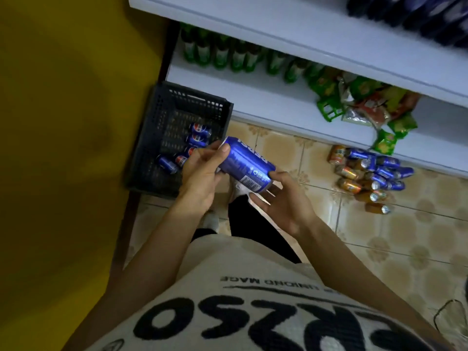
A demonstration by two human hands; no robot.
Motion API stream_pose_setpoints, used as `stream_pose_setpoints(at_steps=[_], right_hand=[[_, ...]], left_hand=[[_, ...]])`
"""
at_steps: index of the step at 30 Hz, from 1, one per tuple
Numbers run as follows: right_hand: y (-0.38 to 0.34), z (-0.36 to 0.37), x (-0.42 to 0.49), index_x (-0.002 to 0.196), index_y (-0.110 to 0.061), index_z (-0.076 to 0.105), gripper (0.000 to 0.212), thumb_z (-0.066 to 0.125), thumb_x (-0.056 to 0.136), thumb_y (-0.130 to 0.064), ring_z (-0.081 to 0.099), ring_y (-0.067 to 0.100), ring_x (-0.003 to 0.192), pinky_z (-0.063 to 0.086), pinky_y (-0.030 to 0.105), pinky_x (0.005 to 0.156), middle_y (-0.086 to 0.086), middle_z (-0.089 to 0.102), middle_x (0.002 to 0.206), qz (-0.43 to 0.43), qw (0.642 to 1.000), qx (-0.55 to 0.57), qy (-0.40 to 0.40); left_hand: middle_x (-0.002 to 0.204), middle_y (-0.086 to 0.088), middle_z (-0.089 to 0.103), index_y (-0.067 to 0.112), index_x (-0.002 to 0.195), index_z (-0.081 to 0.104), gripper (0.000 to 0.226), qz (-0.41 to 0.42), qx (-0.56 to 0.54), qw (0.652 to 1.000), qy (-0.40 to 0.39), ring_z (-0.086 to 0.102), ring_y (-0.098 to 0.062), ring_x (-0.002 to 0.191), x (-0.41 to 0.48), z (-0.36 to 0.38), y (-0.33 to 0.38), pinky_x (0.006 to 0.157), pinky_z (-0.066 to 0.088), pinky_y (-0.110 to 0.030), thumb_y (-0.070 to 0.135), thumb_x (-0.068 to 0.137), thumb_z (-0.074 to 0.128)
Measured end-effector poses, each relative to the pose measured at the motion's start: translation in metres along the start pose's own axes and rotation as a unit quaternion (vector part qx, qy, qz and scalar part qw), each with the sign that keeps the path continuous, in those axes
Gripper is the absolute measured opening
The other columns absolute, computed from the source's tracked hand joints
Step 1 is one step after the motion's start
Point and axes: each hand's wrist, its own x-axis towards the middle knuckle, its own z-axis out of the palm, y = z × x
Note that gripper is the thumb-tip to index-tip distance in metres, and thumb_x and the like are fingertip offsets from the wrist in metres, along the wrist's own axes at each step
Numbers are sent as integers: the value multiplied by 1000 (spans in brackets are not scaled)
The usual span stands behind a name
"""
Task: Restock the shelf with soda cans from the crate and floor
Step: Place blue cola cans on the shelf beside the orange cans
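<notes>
A blue soda can (pixel 247 165), a smooth glossy metal cylinder with white lettering and a barcode panel, is held on a tilt between both hands above the floor. The left hand (pixel 202 173) is closed around the can's upper end, thumb across the side wall and fingers wrapped beneath. The right hand (pixel 283 198) is cupped loosely at the lower end, fingers spread; the fingertips touch the can's base edge, but a firm grasp is not shown.

A dark plastic crate (pixel 162 117), rectangular with perforated lattice walls, stands on the floor just left of the hands, against a yellow wall (pixel 63 122). Several blue cans (pixel 196 138) lie on their sides within it.

On the beige patterned glazed tile floor (pixel 392 236), a loose pile of blue and orange cans (pixel 372 173) lies well right of the hands, below the white shelf (pixel 266 102). The shelf board is flat and smooth; green bottles (pixel 228 57) stand in a row at its back, and crinkled snack packets (pixel 367 105) are heaped to the right.
</notes>
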Motion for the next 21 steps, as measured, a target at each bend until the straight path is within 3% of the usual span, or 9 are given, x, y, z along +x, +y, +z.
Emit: stream_pose_setpoints(at_steps=[3, 7, 10, 13, 15, 17, 20, 21], right_hand=[[8, -8, -36, 109, -23, 63, 35, 59, 79, -40, 61, 25, 94, 56, 35, 79, 9, 63, 105, -37, 998, 39, -24], [11, -18, -82, 130, -17, 57, 84, 70, 63, -66, 69, 29, 95, 59, 33, 64, 16, 65, 117, -28, 991, 34, -127], [2, -20, -111, 131, -12, 56, 99, 88, 48, -55, 72, 31, 88, 60, 33, 58, 18, 67, 113, -60, 979, 69, -182], [-2, -25, -132, 123, -9, 59, 90, 93, 45, -41, 71, 35, 89, 60, 33, 59, 20, 68, 111, -114, 970, 94, -194], [-4, -29, -138, 122, -6, 55, 88, 93, 48, -34, 69, 36, 92, 59, 34, 64, 21, 66, 114, -183, 963, 110, -166], [-9, -35, -141, 117, -9, 50, 80, 91, 50, -24, 68, 33, 91, 58, 36, 68, 20, 65, 115, -276, 952, 109, -77], [-23, -50, -144, 106, -18, 51, 53, 80, 63, -9, 68, 17, 92, 57, 29, 68, 0, 65, 108, -421, 901, 4, 102], [-28, -59, -144, 105, -22, 51, 54, 82, 64, -4, 66, 7, 93, 55, 22, 68, -10, 63, 106, -462, 876, -44, 135]], left_hand=[[104, -3, 65, 12, 69, 44, 28, 48, -28, 993, -104, 66, -14, 92, -27, 2, 12, 74, 57, -33, 2, 85, 65], [108, 1, 71, 22, 59, 56, 32, 94, -23, 952, -291, 68, -12, 99, -55, 16, 41, 70, 56, -27, 25, 55, 87], [111, 2, 71, 24, 59, 57, 36, 89, 10, 913, -397, 66, -12, 102, -70, 41, 61, 72, 54, -25, 29, 51, 91], [115, 1, 70, 22, 67, 61, 36, 54, 36, 894, -444, 66, -12, 102, -77, 69, 67, 74, 55, -25, 30, 51, 92], [114, 2, 69, 21, 87, 62, 47, 31, 54, 905, -422, 68, -11, 95, -77, 86, 63, 72, 56, -26, 32, 52, 90], [104, 3, 70, 20, 104, 58, 51, 8, 109, 928, -355, 69, -10, 79, -77, 103, 55, 69, 57, -26, 34, 61, 81], [93, -2, 69, 21, 100, 62, 26, -58, 201, 932, -296, 69, -14, 72, -88, 134, 35, 78, 55, -33, 40, 83, 60], [92, -4, 70, 22, 99, 65, 32, -75, 216, 926, -300, 70, -16, 76, -93, 146, 27, 80, 55, -36, 49, 83, 56]])
